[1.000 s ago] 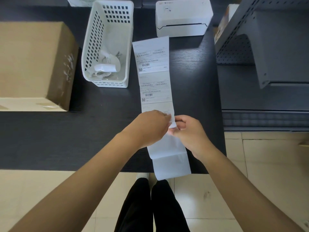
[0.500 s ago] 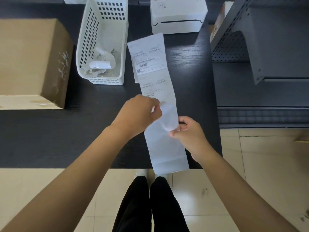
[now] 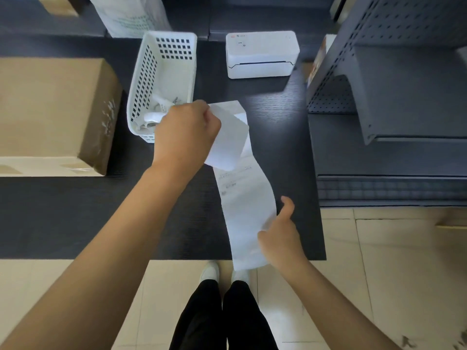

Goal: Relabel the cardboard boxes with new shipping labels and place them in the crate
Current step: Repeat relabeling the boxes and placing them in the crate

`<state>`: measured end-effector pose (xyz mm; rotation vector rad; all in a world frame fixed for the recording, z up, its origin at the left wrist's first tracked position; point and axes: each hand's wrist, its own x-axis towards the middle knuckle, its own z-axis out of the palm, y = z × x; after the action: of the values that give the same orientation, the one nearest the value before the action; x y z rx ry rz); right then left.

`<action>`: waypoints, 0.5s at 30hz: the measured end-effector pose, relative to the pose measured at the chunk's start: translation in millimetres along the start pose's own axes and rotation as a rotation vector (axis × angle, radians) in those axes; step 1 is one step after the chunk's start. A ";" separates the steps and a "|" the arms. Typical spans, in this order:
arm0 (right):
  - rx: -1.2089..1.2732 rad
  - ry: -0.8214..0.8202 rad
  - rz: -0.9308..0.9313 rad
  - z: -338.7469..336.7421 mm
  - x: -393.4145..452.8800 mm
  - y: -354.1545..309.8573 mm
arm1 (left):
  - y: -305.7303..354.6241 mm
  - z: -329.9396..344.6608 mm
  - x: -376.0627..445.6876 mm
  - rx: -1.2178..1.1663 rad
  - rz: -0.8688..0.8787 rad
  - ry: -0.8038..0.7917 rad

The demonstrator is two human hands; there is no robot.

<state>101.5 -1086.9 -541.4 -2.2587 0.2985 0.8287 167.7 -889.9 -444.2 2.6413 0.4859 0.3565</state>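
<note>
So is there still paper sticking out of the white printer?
No, the label printer has a bare slot; the label strip is held by the left hand and right hand.

The left hand (image 3: 187, 133) covers the near corner of the white basket (image 3: 161, 79) and the edge of the peeled label (image 3: 227, 137) it pinches, hiding its fingertips. Print on the label strip (image 3: 246, 198) is too blurred to read. The cardboard box (image 3: 50, 114) runs off the left edge. The right hand (image 3: 280, 236) hides the strip's right edge beneath it

Left hand (image 3: 185, 133) pinches peeled label (image 3: 226, 137); right hand (image 3: 279, 238) holds label strip (image 3: 246, 205).
</note>
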 end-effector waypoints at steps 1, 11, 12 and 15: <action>-0.016 -0.002 0.021 -1.4 -2.4 -1.2 | 1.0 -3.7 0.6 -0.018 0.021 0.010; -0.256 0.364 -0.257 -41.0 -9.3 -50.1 | 9.1 -13.8 -30.3 -0.082 0.089 -0.050; -0.138 0.362 -0.279 -46.3 -7.4 -59.2 | 9.9 -13.7 -34.5 -0.074 0.093 -0.067; 0.366 0.079 -0.125 -55.9 -6.6 -92.7 | 10.7 -13.1 -46.6 -0.021 0.114 -0.108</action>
<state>162.7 -1058.0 -456.5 -1.9465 0.3136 0.5687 124.3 -912.3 -435.7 2.6571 0.2965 0.2500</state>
